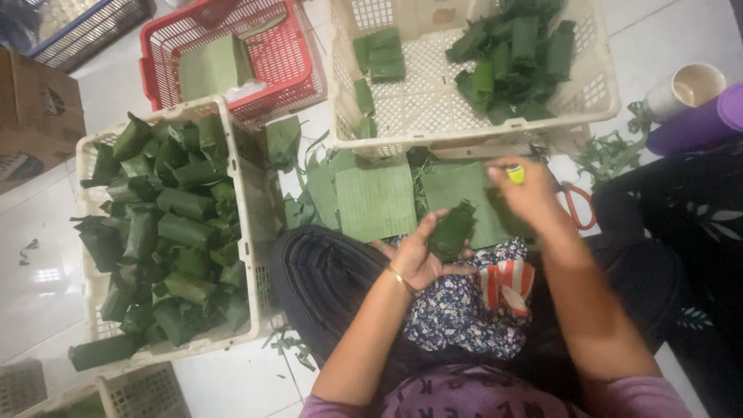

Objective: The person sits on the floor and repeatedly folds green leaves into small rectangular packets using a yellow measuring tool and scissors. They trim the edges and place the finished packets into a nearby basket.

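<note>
Leaf parcel in left hand, right hand blurred

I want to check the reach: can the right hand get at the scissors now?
Probably yes. The right hand hovers just beside the scissors on the floor, with nothing between them, though its fingers already hold a small yellow thing.

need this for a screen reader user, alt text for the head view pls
Seen from above, a seated person's left hand holds a leaf parcel while the right hand grips a small yellow-green object. Crates of parcels and flat leaves lie around.
</note>
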The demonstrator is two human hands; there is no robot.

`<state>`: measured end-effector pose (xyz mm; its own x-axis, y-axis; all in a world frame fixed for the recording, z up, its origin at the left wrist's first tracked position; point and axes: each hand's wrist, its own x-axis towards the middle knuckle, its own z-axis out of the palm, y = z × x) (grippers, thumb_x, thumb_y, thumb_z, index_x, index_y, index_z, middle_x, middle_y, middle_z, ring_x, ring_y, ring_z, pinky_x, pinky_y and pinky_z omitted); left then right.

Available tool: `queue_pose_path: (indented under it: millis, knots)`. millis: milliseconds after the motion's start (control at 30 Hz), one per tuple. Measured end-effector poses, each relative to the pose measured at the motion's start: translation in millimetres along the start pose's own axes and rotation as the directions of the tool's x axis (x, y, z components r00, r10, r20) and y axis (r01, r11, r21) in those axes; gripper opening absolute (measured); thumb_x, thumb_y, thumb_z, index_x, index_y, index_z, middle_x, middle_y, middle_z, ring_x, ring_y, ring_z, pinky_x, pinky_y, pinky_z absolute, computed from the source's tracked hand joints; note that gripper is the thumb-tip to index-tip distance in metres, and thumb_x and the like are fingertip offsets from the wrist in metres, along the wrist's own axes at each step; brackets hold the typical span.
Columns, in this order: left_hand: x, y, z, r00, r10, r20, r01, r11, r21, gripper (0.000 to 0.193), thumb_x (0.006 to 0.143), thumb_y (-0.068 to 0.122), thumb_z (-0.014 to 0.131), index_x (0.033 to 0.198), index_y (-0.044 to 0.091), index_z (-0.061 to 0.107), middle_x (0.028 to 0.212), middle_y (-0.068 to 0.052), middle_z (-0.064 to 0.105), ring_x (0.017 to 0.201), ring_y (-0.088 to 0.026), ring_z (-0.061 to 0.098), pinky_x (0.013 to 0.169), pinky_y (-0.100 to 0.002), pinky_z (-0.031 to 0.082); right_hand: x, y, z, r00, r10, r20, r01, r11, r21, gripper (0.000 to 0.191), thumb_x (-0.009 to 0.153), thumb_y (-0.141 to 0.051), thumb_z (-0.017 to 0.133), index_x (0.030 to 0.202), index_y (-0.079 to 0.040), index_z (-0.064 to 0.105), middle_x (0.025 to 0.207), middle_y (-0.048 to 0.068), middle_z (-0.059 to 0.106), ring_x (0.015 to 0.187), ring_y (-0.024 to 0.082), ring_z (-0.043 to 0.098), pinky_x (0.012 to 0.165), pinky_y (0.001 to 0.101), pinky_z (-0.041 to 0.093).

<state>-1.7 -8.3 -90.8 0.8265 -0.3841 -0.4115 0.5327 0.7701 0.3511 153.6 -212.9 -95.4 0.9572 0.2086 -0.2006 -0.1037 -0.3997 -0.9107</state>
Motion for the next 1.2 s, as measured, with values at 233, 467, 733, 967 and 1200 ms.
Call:
queue_pose_path:
  millis: [233,467,733,967,1200]
  knots:
    - [-17.6,18.9,1.8,0.998,0.062,-0.012,-0.063,0.996,-0.055,0.06,0.097,0.021,0.049,0.154,0.033,0.032,0.126,-0.022,0.057,0.106,-0.043,0.064,0.095,-0.074,0.048,34.2,66.4,-70.9,0.981,0.195,0.008,-0.062,0.352,-0.934,0.034,0.083,-0.021,0.07,0.115,-0.007,0.076,0.113,0.024,0.073,0.106,0.043,0.069,0.089,0.0506,0.055]
    - [3.5,44.1,-27.0,0.994,0.056,-0.092,-0.065,0.993,-0.094,0.047,0.098,0.016,0.05,0.144,0.014,0.039,0.128,-0.024,0.061,0.108,-0.043,0.067,0.093,-0.067,0.054,31.0,97.9,-81.9,0.948,0.319,-0.017,-0.164,0.441,-0.882,0.059,0.07,-0.024,0.074,0.129,-0.017,0.071,0.123,0.019,0.071,0.116,0.038,0.068,0.094,0.0492,0.057]
    - [19.5,64.6,-81.8,0.942,0.193,-0.275,-0.122,0.959,0.255,0.03,0.096,0.015,0.052,0.125,0.01,0.045,0.101,-0.019,0.064,0.071,-0.033,0.068,0.058,-0.05,0.059,32.5,47.9,-101.9,0.902,0.43,-0.029,-0.259,0.488,-0.834,0.075,0.086,-0.07,0.061,0.118,-0.004,0.078,0.113,0.028,0.076,0.108,0.045,0.072,0.094,0.0502,0.055]
    - [37.8,59.4,-90.2,0.888,0.375,-0.266,-0.23,0.864,0.449,0.027,0.1,0.024,0.06,0.117,0.002,0.061,0.088,-0.013,0.067,0.063,-0.025,0.066,0.053,-0.039,0.058,-54.8,-16.7,-109.4,0.966,0.253,0.044,-0.157,0.715,-0.681,0.064,0.08,-0.065,0.067,0.105,-0.006,0.076,0.093,0.02,0.077,0.087,0.037,0.075,0.08,0.0451,0.058]
    - [41.8,54.0,-112.3,0.823,0.551,-0.134,-0.251,0.566,0.785,0.029,0.101,0.023,0.064,0.117,0.0,0.071,0.103,-0.01,0.074,0.091,-0.016,0.067,0.081,-0.029,0.054,-79.1,-64.7,8.0,0.871,0.359,0.335,0.036,0.633,-0.773,0.079,0.071,-0.078,0.064,0.127,-0.023,0.064,0.099,0.012,0.079,0.093,0.032,0.077,0.084,0.0465,0.058]
